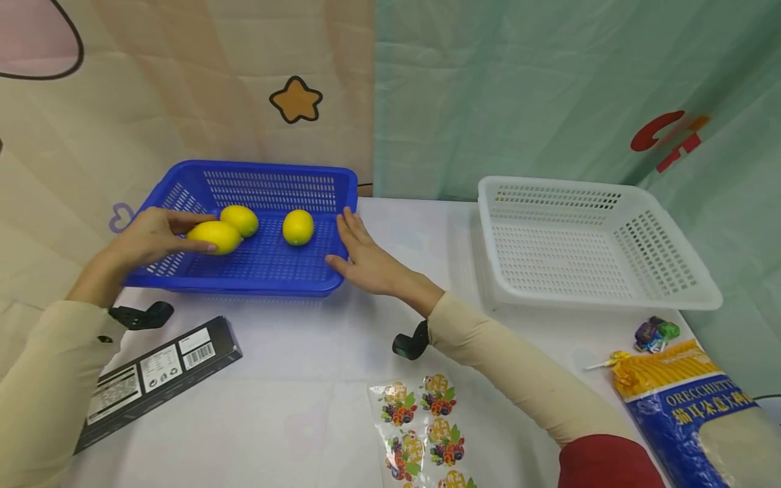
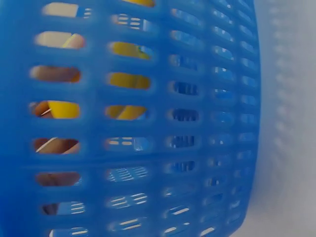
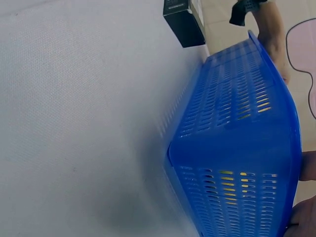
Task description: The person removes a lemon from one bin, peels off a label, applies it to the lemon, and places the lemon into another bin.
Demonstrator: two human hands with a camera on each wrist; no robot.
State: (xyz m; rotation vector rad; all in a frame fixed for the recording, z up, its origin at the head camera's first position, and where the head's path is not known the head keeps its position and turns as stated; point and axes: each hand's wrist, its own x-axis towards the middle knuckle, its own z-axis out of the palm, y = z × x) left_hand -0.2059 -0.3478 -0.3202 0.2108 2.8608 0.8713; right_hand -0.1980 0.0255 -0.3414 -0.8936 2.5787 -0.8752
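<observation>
A blue plastic basket [image 1: 256, 285] stands at the left, its slotted wall [image 2: 163, 163] filling much of the left wrist view. Inside its left end, my left hand [image 1: 149, 237] grips a lemon [image 1: 217, 237] between thumb and fingers. Right behind that one lies a second lemon [image 1: 240, 220]. A third lemon [image 1: 298, 228] sits apart, toward the basket's right side. My right hand [image 1: 369, 259] rests against the basket's right rim with its fingers extended. In the right wrist view the basket's outer corner [image 3: 227, 153] hides most of that hand.
On the right stands a white plastic basket [image 1: 610, 303]. Near it are wrapped candies [image 1: 655, 334], a lollipop [image 1: 617, 358] and an orecchiette pasta bag [image 1: 702, 407]. A long black box [image 1: 165, 373] lies front left, and a sheet of fruit stickers [image 1: 421, 434] front centre.
</observation>
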